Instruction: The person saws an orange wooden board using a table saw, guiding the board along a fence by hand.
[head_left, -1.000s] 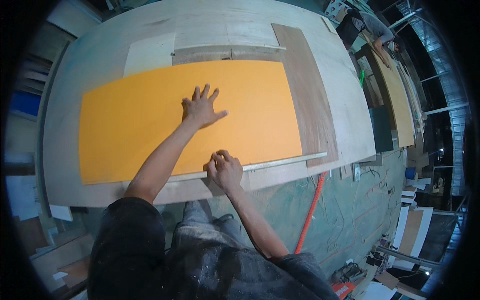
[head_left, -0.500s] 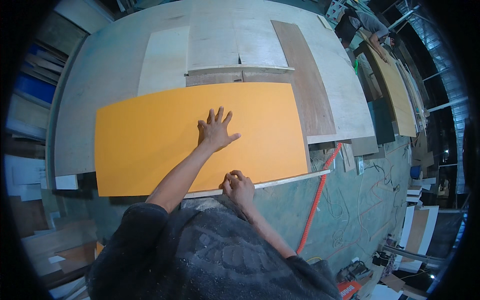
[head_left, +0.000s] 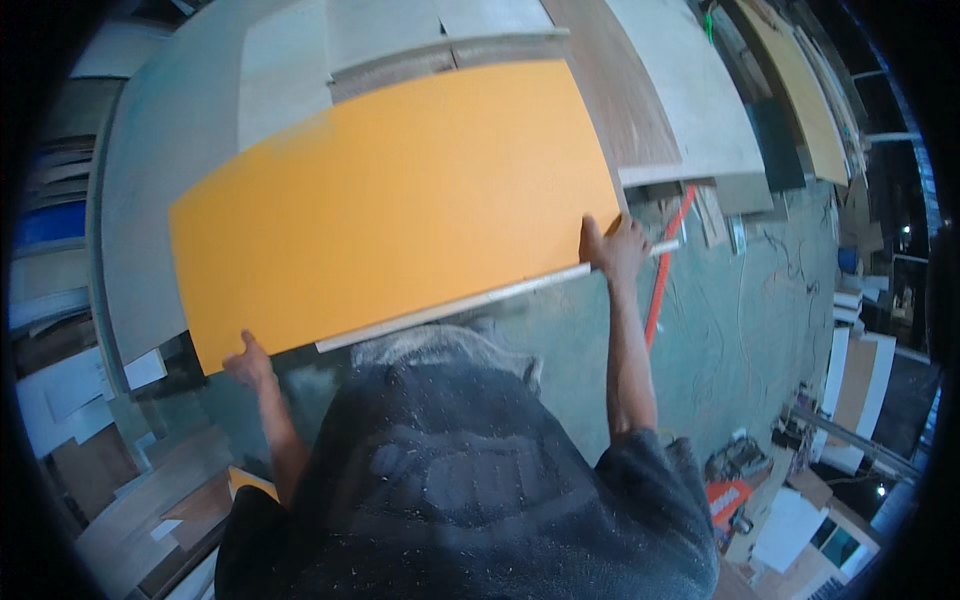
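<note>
A large yellow-orange panel (head_left: 400, 210) lies before me on the big worktable, its near edge toward my body. My left hand (head_left: 250, 362) is closed on that edge near the left corner, thumb on top and the other fingers hidden below. At the near right corner my right hand (head_left: 617, 248) grips the panel too, its thumb on the yellow face. A pale, narrow wooden strip (head_left: 450, 308) runs along the near edge and sticks out past the right hand. Whether the strip is fixed to the panel I cannot tell.
The pale worktable (head_left: 165, 210) bears a long brown board (head_left: 625, 90) beyond the panel. A red coiled hose (head_left: 657, 300) hangs at the right. Boards (head_left: 800, 100) are stacked at the far right. Offcuts (head_left: 185, 490) lie at lower left, and a red-and-black tool (head_left: 728, 495) at lower right.
My left hand has left the panel's middle for its near left edge. My right hand has shifted from the strip's middle to the right corner. The view has tilted, and the other person is out of sight.
</note>
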